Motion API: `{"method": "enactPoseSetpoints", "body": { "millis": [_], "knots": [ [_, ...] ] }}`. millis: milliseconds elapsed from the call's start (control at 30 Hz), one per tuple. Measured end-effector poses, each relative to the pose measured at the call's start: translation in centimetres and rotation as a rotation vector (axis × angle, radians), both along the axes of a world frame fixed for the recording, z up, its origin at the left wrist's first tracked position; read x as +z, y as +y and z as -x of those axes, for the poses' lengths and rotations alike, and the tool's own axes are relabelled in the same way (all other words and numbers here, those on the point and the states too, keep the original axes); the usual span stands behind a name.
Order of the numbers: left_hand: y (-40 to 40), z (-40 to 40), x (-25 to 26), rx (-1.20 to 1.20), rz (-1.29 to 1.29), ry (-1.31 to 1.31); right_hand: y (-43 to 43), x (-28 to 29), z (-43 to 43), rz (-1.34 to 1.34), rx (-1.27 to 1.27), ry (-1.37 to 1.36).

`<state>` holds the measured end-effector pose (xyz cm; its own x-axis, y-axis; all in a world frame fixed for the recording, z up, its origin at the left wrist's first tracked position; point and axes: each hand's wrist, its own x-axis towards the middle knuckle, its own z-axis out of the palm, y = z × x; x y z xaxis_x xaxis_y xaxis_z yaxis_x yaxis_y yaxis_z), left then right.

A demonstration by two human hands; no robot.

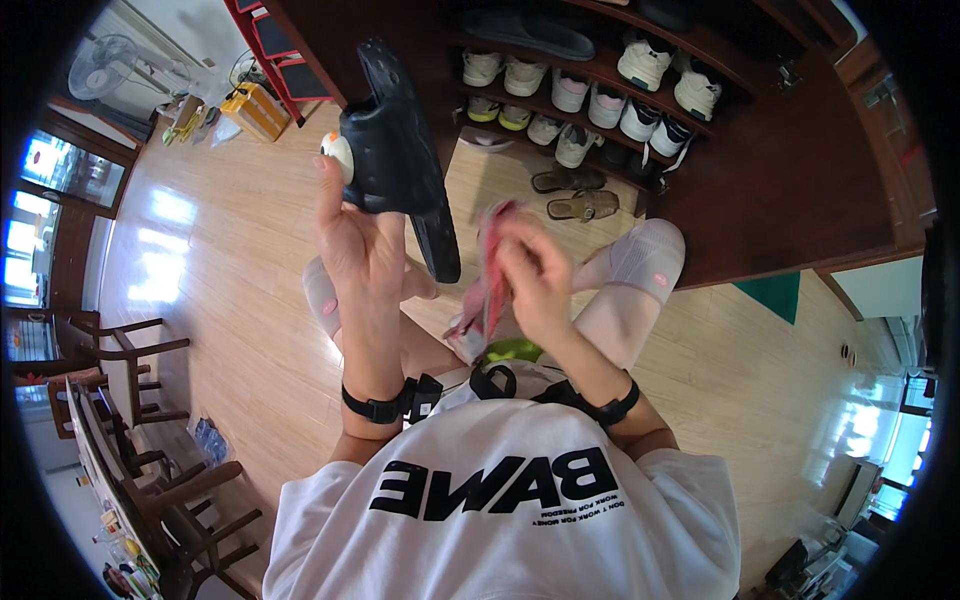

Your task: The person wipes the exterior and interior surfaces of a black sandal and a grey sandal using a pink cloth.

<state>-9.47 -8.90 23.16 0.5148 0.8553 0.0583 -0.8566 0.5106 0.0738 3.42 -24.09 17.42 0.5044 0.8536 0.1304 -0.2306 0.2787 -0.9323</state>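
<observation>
My left hand point(360, 232) is raised and holds a black slide sandal point(390, 154). The sandal is tipped on its side, and my thumb presses by a white cartoon-face ornament point(338, 157) on its strap. In my right hand point(536, 274) is a pink and grey cloth point(487, 292), bunched between the fingers and hanging down between my knees. Cloth and fingers look slightly blurred. A gap separates the cloth from the sandal. Below the cloth, part of a bright green object point(511, 350) shows, mostly hidden by the shirt and hands.
Ahead stands an open dark wooden shoe cabinet point(780, 172) with several pairs of sneakers point(570, 91) on its shelves. Brown sandals point(583, 205) lie on the floor beneath. A red step ladder point(289, 67) and yellow box point(255, 112) are at upper left; chairs point(142, 345) stand left.
</observation>
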Motion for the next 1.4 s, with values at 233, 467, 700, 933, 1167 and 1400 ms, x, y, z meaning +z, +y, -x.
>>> {"method": "enactPoseSetpoints", "body": {
  "millis": [233,467,700,933,1167,1400],
  "knots": [
    [-0.7,-0.5,-0.4,-0.092,0.014,0.069,3.0,-0.9,-4.0,-0.027,0.264,0.546],
    [-0.7,-1.1,-0.1,-0.265,0.070,-0.117,2.6,-2.3,-3.6,0.047,0.502,0.113],
    [-1.2,-1.4,0.4,-0.244,-0.012,0.084,1.8,1.6,-4.1,0.192,0.440,-0.037],
    [-0.4,3.7,0.2,0.226,-0.853,1.632,0.4,1.4,-8.3,0.202,0.609,-0.130],
    [-0.3,2.6,2.7,0.544,-1.497,1.499,0.2,0.3,-9.0,0.316,0.762,-0.135],
    [-1.1,3.9,-1.8,0.241,-1.055,1.321,0.3,-1.6,-8.8,0.278,0.612,0.010]
  ]
}}
